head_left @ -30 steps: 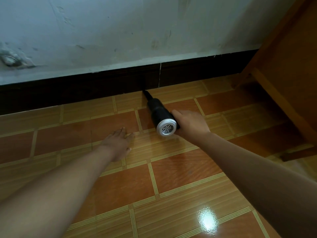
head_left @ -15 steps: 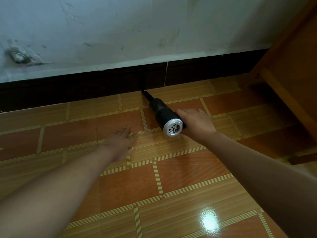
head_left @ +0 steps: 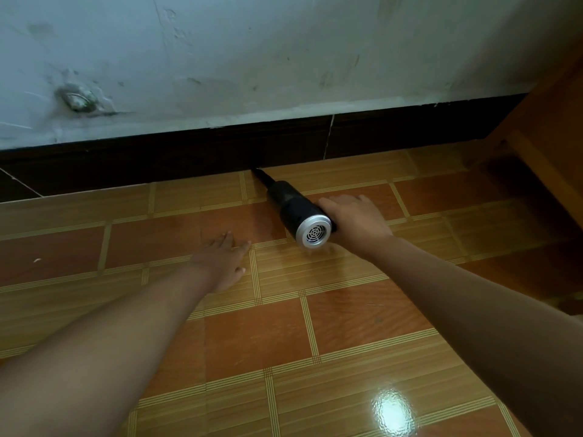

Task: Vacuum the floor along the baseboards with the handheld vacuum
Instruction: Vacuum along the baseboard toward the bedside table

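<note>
The handheld vacuum (head_left: 293, 206) is a black cylinder with a silver vented end cap facing me. Its thin black nozzle tip touches the floor at the foot of the dark baseboard (head_left: 189, 156). My right hand (head_left: 356, 220) grips the vacuum's handle from the right side; the handle itself is hidden under the hand. My left hand (head_left: 220, 260) lies flat on the orange tiled floor (head_left: 268, 335), fingers spread, a little left of the vacuum and holding nothing.
A wooden furniture piece (head_left: 549, 146) stands at the right against the wall. The pale wall (head_left: 252, 58) above the baseboard is scuffed, with a rough patch at the left. A small white speck (head_left: 37, 260) lies on a tile at the far left.
The view has shifted left along the wall. The vacuum and my right hand have slid left along the baseboard, away from the vertical seam in it. My left hand has stayed flat on the floor.
</note>
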`<state>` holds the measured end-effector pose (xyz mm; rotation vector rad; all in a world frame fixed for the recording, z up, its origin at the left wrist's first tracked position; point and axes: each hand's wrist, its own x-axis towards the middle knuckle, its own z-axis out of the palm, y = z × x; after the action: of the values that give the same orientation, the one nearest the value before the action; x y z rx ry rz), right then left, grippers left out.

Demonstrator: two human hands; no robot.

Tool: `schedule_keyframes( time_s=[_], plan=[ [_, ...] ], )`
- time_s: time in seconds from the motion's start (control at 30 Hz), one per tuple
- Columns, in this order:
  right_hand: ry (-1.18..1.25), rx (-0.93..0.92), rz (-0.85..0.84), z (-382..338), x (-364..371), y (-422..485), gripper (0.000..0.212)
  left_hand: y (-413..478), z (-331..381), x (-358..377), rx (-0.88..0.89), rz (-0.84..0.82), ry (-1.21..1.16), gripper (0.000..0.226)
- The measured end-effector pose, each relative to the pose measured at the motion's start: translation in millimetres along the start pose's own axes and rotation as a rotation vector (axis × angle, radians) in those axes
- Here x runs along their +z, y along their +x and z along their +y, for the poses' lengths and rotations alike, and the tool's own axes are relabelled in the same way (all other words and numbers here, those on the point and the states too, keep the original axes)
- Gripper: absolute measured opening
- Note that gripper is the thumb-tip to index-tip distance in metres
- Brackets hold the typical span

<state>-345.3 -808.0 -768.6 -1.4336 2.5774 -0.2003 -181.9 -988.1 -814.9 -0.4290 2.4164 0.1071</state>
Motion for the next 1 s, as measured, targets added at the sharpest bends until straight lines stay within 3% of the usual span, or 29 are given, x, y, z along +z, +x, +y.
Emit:
schedule_keyframes(
  time_s=[0.7,1.0],
  plan=[
    [0.026,0.041,-0.017,6.0,-1.0,-1.7,0.037,0.9,0.4,-1.6,-0.001,-0.011,0.001,0.062],
    [0.020,0.132,-0.005,33.8,-4.0,-20.2,0.035,6.9,15.0,-4.4,0.000,0.086,0.040,0.058]
  ],
)
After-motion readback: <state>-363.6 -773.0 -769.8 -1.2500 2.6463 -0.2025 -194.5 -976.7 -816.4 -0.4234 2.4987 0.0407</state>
